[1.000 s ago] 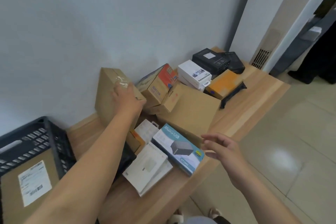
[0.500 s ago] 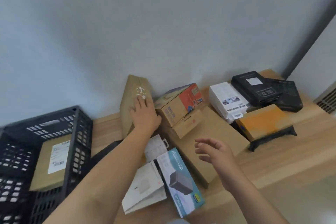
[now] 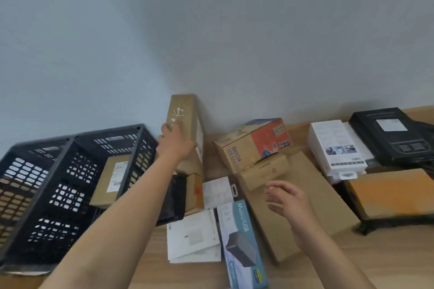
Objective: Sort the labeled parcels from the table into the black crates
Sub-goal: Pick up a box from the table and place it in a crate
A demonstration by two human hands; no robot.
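Left hand [image 3: 176, 142] grips the upright cardboard parcel [image 3: 183, 115] (fingers hidden); right hand [image 3: 287, 199] hovers, grip apart.

Boxes crowd the table [image 3: 328, 272] to the wall; bare wood shows only along the near edge
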